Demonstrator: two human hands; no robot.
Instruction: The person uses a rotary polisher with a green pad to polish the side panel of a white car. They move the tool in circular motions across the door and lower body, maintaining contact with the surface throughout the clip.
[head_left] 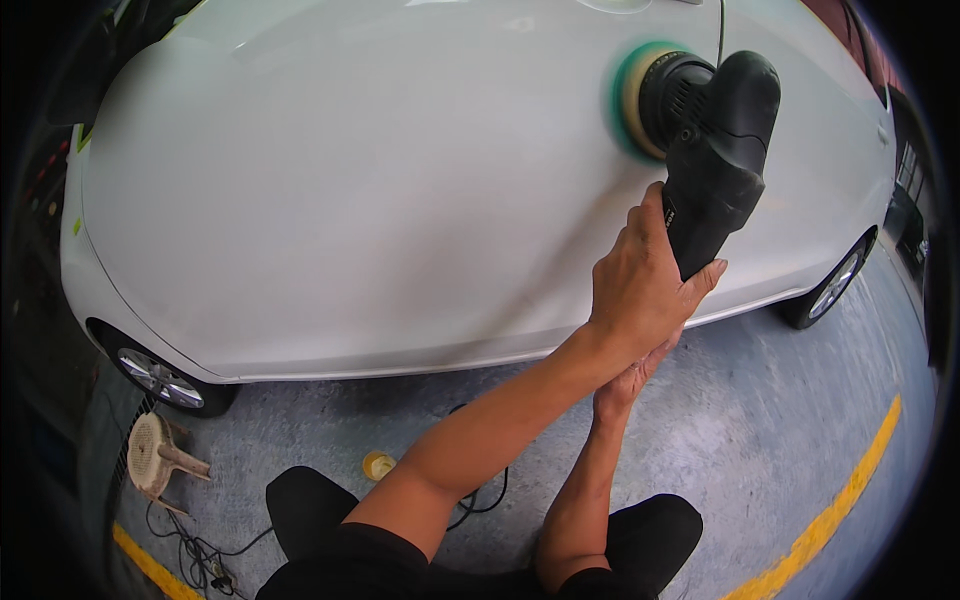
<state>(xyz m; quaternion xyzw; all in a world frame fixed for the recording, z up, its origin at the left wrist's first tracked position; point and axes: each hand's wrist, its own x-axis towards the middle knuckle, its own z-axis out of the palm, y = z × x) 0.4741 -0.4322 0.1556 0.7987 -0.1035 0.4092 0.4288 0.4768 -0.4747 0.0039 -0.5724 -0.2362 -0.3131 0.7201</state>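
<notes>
A black power polisher (715, 165) leans across the white car door (400, 200) at the upper right. Its round pad, with a tan backing (638, 105) and a green face (622, 100), lies against the door near the door seam. My left hand (640, 275) is closed around the polisher's body, fingers on its left side and thumb on its right. Lower down, my right hand (640, 372) is at the polisher's rear end, mostly covered by the left hand; its grip shows only in part.
A beige plastic stool (152, 455) stands by the wheel (160, 378) at left. On the grey floor (770, 420) are a small yellow container (378, 464) and black cables (195, 545). A yellow painted line (835, 510) runs at right. My knees (655, 540) are bent below.
</notes>
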